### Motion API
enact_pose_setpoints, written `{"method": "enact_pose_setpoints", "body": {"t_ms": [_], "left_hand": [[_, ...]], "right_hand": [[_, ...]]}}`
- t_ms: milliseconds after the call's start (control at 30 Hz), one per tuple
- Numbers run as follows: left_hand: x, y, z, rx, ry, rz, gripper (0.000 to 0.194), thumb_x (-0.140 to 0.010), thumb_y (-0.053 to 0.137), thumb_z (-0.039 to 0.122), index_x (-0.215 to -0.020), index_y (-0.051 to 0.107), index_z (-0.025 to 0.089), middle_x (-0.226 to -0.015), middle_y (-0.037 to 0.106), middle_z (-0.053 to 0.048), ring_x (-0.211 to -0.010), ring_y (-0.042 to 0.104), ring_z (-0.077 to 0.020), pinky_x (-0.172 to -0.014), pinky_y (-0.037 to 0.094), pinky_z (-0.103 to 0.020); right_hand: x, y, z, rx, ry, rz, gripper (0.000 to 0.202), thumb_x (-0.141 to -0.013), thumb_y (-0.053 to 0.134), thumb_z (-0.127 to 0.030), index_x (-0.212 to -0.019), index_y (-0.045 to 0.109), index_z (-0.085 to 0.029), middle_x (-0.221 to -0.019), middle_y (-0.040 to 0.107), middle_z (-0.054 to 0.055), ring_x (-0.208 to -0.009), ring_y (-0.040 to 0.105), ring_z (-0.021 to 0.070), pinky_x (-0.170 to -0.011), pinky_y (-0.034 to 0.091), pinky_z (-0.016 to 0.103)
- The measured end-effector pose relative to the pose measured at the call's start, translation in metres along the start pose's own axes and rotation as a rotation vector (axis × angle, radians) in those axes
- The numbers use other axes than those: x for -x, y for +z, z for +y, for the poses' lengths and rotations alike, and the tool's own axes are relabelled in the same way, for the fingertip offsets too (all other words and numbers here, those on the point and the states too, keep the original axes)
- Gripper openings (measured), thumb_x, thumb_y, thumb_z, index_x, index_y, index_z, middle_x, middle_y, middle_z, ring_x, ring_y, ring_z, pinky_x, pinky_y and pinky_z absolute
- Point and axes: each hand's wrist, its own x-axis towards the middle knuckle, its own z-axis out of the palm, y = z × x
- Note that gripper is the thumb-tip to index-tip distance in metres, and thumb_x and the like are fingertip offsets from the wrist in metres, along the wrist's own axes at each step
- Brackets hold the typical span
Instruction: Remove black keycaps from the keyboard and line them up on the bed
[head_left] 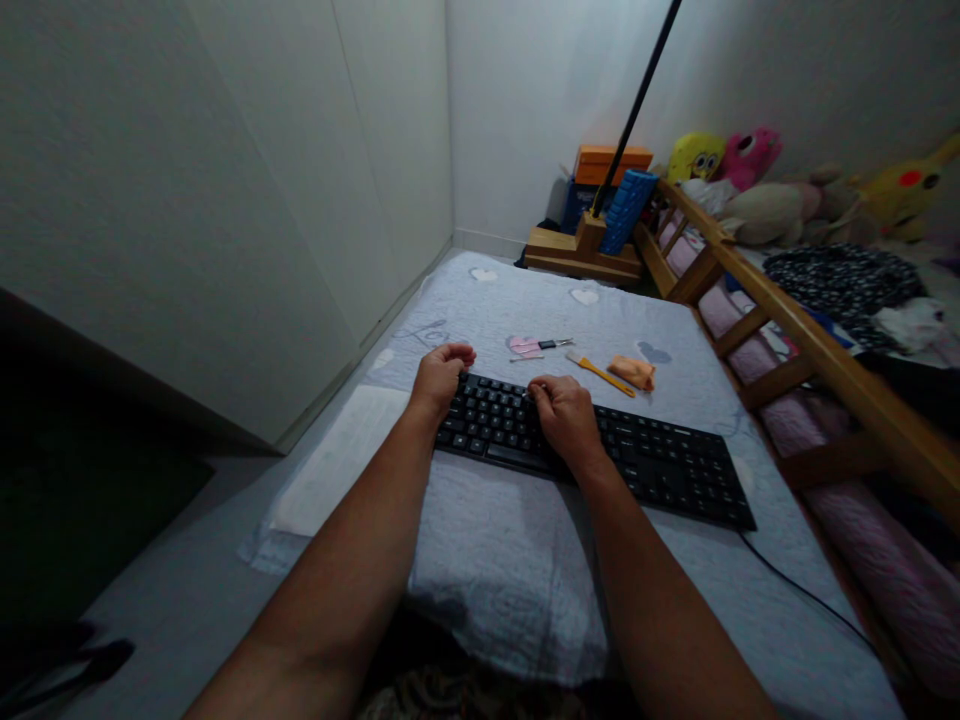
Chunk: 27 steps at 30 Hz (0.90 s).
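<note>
A black computer keyboard (495, 415) lies slanted on a cloth-covered surface, its cable trailing off at the lower right. At its upper left corner is my left hand (442, 380), fingers curled round the corner with the thumb close to the keys. Over the middle of the letter keys, my right hand (562, 415) is closed in a pinch; whatever sits between its fingertips is too small to make out. Beyond the keyboard are a yellow-handled brush (604, 374), a crumpled orange cloth (632, 373), a dark-handled tool with a metal tip (555, 344) and a thin white stick (527, 358).
A white sheet (341, 460) lies left of the keyboard on the pale blue cloth (510, 540). Along the right runs a wooden rail (810, 320) with soft toys behind it. Pale cabinet panels (285, 170) rise at left; a wooden stand (581, 250) holds a black pole.
</note>
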Motion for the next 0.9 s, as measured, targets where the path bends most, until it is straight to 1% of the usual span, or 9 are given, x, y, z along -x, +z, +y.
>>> {"method": "enact_pose_setpoints", "body": {"t_ms": [233,467,700,900], "left_hand": [[0.0001,-0.0001,-0.0004,-0.011,0.002,-0.002,0.029,-0.054,0.050,0.010,-0.077,0.066,0.016,-0.080,0.069,-0.004,-0.082,0.064,-0.0166,-0.091,0.047,-0.035],[-0.0015,0.0002,-0.0016,-0.012,-0.009,0.004,0.027,-0.055,0.050,0.010,-0.076,0.066,0.016,-0.080,0.069,-0.004,-0.081,0.064,-0.0167,-0.090,0.047,-0.034],[-0.0009,0.0005,-0.0006,0.002,-0.012,0.002,0.029,-0.055,0.049,0.009,-0.077,0.066,0.016,-0.079,0.069,-0.004,-0.080,0.064,-0.0162,-0.090,0.047,-0.034],[-0.0006,0.0007,-0.0004,0.003,-0.014,0.008,0.028,-0.055,0.049,0.009,-0.076,0.066,0.016,-0.079,0.069,-0.004,-0.080,0.064,-0.0164,-0.089,0.047,-0.034]], "right_hand": [[0.0009,0.0024,-0.0026,-0.008,-0.008,-0.005,0.022,-0.091,0.052,-0.019,-0.089,0.074,-0.018,-0.088,0.074,0.009,-0.088,0.062,0.0234,-0.083,0.044,0.034],[0.0011,0.0057,0.0015,-0.041,-0.040,0.012,0.021,-0.091,0.053,-0.021,-0.088,0.074,-0.021,-0.087,0.073,0.007,-0.087,0.061,0.0224,-0.082,0.044,0.033],[0.0004,0.0009,0.0039,-0.006,-0.004,0.012,0.022,-0.090,0.052,-0.020,-0.088,0.074,-0.018,-0.086,0.073,0.009,-0.087,0.062,0.0232,-0.081,0.044,0.033],[0.0000,0.0001,0.0036,0.004,-0.010,0.018,0.022,-0.090,0.052,-0.020,-0.088,0.075,-0.018,-0.086,0.074,0.009,-0.086,0.063,0.0234,-0.081,0.044,0.033]]}}
